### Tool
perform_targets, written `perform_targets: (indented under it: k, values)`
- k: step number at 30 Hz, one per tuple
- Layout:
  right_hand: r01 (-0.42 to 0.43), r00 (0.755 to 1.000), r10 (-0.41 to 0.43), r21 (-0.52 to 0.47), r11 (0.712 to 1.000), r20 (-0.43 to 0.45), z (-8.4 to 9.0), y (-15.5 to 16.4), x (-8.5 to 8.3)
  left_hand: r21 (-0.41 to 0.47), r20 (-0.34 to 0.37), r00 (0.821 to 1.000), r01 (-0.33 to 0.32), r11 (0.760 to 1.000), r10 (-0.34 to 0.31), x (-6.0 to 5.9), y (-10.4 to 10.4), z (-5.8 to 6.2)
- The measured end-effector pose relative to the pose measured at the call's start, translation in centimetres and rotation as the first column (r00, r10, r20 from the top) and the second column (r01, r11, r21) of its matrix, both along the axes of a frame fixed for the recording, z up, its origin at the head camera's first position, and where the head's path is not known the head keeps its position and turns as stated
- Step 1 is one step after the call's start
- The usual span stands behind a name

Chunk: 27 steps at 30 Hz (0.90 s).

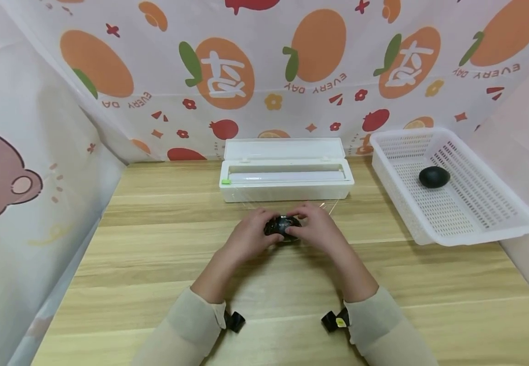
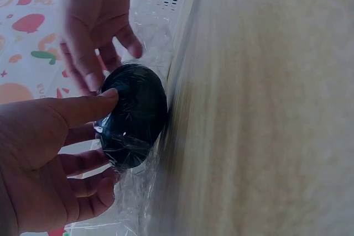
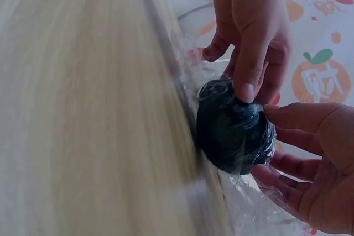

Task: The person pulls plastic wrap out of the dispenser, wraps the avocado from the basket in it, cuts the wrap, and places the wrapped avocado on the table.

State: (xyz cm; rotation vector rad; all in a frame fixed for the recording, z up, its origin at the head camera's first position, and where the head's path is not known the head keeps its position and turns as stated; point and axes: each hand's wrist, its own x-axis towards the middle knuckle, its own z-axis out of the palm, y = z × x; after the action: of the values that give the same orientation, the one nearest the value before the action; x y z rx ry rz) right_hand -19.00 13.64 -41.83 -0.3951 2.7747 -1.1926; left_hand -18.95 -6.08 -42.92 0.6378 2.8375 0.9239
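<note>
A dark, smooth avocado (image 1: 284, 226), wrapped in clear cling film (image 2: 145, 192), sits low over the table between the two hands. My left hand (image 1: 252, 231) grips its left end, thumb on the near side and fingers curled at the far side. From the right, my right hand (image 1: 316, 229) pinches the other end, its thumb and fingers on the film. Wrinkled film clings to the avocado in both wrist views, and loose film spreads out beneath it. Just behind the hands stands a white cling-film box (image 1: 287, 192), lid raised, with the film roll (image 1: 287, 176) inside.
At the right, a white perforated basket (image 1: 404, 206) holds another dark avocado (image 1: 434, 177). The wooden table (image 1: 154, 284) runs back to a fruit-printed cloth (image 1: 264, 117), which hangs behind the box. Pale cloth also hangs at the left side.
</note>
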Motion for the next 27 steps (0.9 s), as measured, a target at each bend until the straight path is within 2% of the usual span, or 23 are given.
perform_targets:
  k: [8, 15, 20, 24, 27]
  values:
    - [-0.01, 1.0, 0.01, -0.024, 1.0, 0.021, -0.4, 0.3, -0.9, -0.029, -0.024, 1.0, 0.006, 1.0, -0.007, -0.5, 0.1, 0.5]
    - [-0.013, 0.999, 0.015, -0.04, 0.999, 0.041, -1.0, 0.5, -1.4, -0.072, -0.17, 0.985, 0.018, 0.997, -0.03, -0.8, 1.1, 0.1]
    - [-0.022, 0.999, 0.023, -0.023, 0.999, 0.036, -1.0, 0.5, -1.4, -0.109, -0.166, 0.986, 0.009, 0.994, -0.028, -0.8, 1.5, -0.2]
    - [0.068, 0.998, -0.068, -0.042, 0.997, -0.012, -0.6, 0.7, -1.1, -0.117, -0.15, 0.989, -0.004, 0.993, -0.014, -0.9, 1.7, -0.3]
    - [0.145, 0.988, -0.152, -0.17, 0.975, -0.029, -0.3, 0.7, -0.9, -0.132, -0.145, 0.989, 0.0, 0.991, -0.019, -1.3, 1.7, -0.3]
